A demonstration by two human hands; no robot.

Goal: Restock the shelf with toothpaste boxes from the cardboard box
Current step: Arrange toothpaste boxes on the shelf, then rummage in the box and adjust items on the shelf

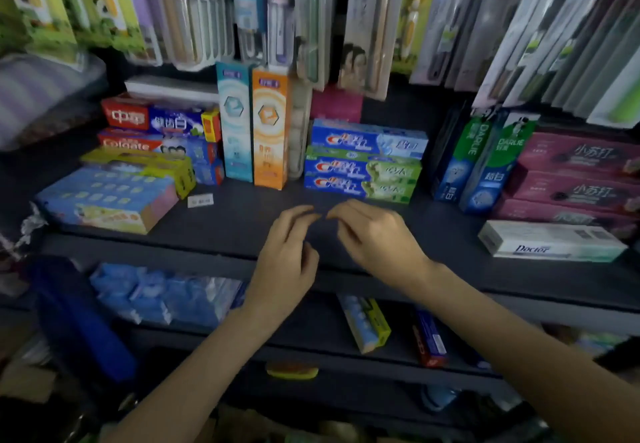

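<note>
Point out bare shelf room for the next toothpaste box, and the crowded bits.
Free: the dark shelf strip in front of the Crest stack and upright orange box, where both empty hands hover, running right to the Doctor box. Crowded: left Colgate stack, right pink boxes.

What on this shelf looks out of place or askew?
The white Doctor box lies alone at the shelf front on the right, angled off the pink stack behind it. The blue multipack on the left also sits skewed. Both hands hold nothing.

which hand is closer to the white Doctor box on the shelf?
Right. The right hand hovers left of the white Doctor box, over bare shelf; the left hand is further left.
</note>
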